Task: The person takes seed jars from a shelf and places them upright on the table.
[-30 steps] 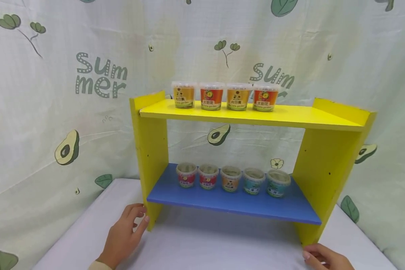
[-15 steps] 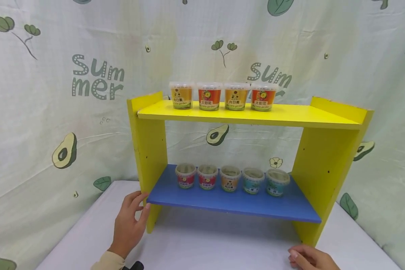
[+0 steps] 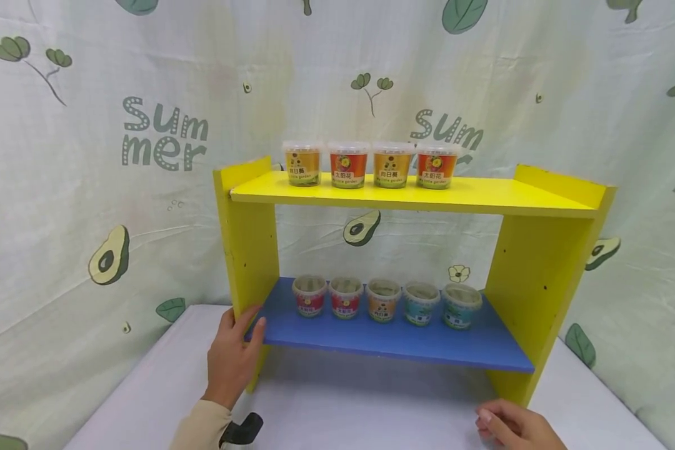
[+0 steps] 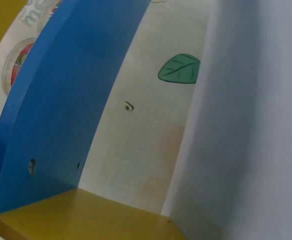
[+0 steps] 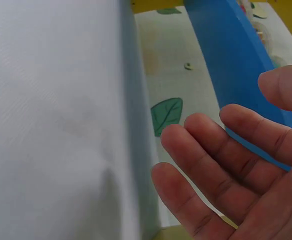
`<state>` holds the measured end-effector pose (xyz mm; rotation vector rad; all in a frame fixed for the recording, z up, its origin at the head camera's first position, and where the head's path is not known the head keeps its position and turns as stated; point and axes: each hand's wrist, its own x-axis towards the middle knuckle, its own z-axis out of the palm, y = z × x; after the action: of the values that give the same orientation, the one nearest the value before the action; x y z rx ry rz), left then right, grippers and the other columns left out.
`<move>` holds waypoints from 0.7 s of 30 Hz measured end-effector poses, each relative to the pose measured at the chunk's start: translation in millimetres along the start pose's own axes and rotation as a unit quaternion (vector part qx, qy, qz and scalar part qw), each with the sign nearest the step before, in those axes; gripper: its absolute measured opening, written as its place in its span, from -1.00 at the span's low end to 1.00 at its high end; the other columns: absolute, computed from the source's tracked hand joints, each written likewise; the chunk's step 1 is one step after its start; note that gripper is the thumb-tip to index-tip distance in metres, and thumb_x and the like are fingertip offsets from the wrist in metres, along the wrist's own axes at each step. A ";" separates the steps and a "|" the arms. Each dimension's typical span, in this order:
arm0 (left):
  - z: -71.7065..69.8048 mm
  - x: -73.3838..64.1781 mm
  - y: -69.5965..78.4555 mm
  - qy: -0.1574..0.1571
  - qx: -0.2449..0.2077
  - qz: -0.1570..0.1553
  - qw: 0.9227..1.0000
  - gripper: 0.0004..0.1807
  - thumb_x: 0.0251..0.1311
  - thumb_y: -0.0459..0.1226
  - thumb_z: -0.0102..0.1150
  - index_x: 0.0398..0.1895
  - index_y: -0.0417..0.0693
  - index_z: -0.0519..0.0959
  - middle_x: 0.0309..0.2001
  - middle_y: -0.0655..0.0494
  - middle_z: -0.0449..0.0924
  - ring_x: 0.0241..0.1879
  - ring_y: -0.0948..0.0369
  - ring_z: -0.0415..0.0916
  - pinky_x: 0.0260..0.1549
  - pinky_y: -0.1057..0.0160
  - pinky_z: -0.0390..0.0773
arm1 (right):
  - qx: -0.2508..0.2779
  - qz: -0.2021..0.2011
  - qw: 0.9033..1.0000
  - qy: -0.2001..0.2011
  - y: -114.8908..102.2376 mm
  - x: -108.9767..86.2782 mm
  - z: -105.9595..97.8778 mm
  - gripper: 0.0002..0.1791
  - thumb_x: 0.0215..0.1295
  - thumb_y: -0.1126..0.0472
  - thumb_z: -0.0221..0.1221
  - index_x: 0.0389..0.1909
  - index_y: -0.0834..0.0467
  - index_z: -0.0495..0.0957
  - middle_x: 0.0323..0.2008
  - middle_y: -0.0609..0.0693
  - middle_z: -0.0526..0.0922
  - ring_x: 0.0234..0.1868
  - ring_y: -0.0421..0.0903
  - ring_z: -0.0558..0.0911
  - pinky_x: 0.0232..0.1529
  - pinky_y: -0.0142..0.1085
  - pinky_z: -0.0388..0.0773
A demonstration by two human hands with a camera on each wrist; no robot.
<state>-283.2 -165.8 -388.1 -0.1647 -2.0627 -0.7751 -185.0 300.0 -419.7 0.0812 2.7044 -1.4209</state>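
Observation:
My left hand is at the front edge of the shelf unit's yellow left side panel. Its thumb overlaps the corner of the blue lower shelf, and its fingers lie along the panel. Only a bit of that hand shows at the lower left of the left wrist view. My right hand is held low before the right side panel, loosely curled and holding nothing. On the blue shelf stands a row of plastic cups with red, orange and teal labels. More cups, labelled yellow and red, line the yellow top shelf.
The unit stands on a table with a white cover. Behind it hangs a pale curtain printed with avocados, leaves and "summer". A dark band or device sits on my left wrist.
My left hand has risen along the left panel and shifted right, its thumb now over the blue shelf's corner. The right hand has moved slightly left, away from the right panel's foot.

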 end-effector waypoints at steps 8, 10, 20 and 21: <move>12.3 4.8 3.5 0.053 0.004 -0.012 0.999 -0.70 0.15 -0.11 0.19 -0.04 0.16 0.63 -0.15 -0.06 0.50 -0.33 0.02 0.53 -0.47 0.03 0.53 | -0.023 -0.031 0.999 0.027 -23.5 -2.5 -3.2 -0.43 0.27 -0.16 0.04 -0.11 0.32 0.51 -0.34 0.02 0.63 -0.32 -0.06 0.59 -0.33 -0.27 0.54; 16.0 4.5 2.5 0.058 0.013 -0.009 0.998 -0.71 0.15 -0.11 0.19 -0.05 0.16 0.64 -0.19 -0.04 0.53 -0.39 0.04 0.54 -0.53 0.06 0.51 | -0.029 -0.033 0.998 0.035 -28.8 -3.2 -4.4 -0.43 0.26 -0.16 0.04 -0.10 0.31 0.52 -0.33 0.02 0.63 -0.32 -0.07 0.60 -0.33 -0.28 0.54; 18.9 2.3 -0.3 0.065 0.055 0.009 0.996 -0.72 0.12 -0.10 0.19 -0.09 0.13 0.65 -0.24 -0.09 0.59 -0.44 -0.01 0.58 -0.60 0.08 0.50 | -0.003 -0.065 0.997 0.041 -54.3 -6.1 -18.4 -0.46 0.29 -0.13 0.03 -0.05 0.29 0.51 -0.25 0.04 0.64 -0.24 -0.11 0.63 -0.25 -0.29 0.56; 18.9 2.6 -1.1 0.061 0.060 0.012 0.996 -0.72 0.11 -0.09 0.20 -0.10 0.13 0.65 -0.24 -0.10 0.58 -0.45 -0.01 0.58 -0.61 0.08 0.50 | 0.000 -0.067 0.997 0.044 -56.7 -6.4 -19.6 -0.47 0.29 -0.13 0.03 -0.06 0.28 0.51 -0.25 0.03 0.64 -0.24 -0.13 0.63 -0.25 -0.30 0.56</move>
<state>-298.5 -156.0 -394.1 -0.0729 -1.9805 -0.6280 -184.5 284.0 -361.5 -0.0386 2.8303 -1.4847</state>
